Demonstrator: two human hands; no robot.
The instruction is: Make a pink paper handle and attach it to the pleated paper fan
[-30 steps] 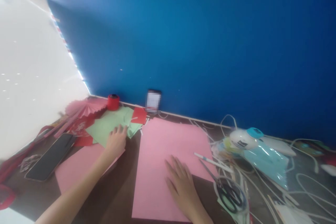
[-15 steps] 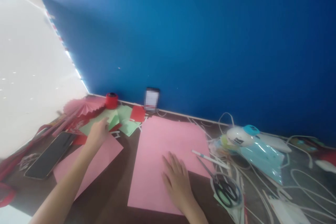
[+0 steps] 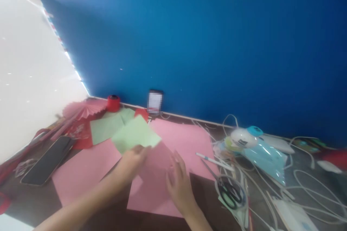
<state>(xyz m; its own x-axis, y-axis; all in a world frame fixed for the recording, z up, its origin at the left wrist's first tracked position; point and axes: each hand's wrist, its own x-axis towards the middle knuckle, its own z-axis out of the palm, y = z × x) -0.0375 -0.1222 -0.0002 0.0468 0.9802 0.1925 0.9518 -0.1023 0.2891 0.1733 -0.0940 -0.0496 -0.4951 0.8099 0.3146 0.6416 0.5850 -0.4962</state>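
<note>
Pinched at its lower edge, a light green sheet of paper point(image 3: 137, 133) hangs tilted from my left hand point(image 3: 134, 160). It is above the left part of a large pink sheet of paper point(image 3: 181, 135) on the table. My right hand point(image 3: 180, 184) is over the pink sheet's lower right part, fingers apart and slightly bent, holding nothing; whether its palm touches the paper I cannot tell. More green paper point(image 3: 105, 128) lies behind my left hand. Another pink sheet point(image 3: 84, 173) lies partly under my left forearm.
Scissors point(image 3: 227, 187) and a white pen point(image 3: 211, 160) lie right of the pink sheet. Farther right are white cables point(image 3: 309, 177) and a teal plastic packet point(image 3: 268, 160). At left are a phone point(image 3: 47, 160), a pink paper fan point(image 3: 86, 109) and a red tape roll point(image 3: 113, 103). A blue wall point(image 3: 189, 43) stands behind.
My left hand has moved right and nearer from the green papers, carrying one green sheet over the pink paper. My right hand's fingers have bent and lifted somewhat from lying flat.
</note>
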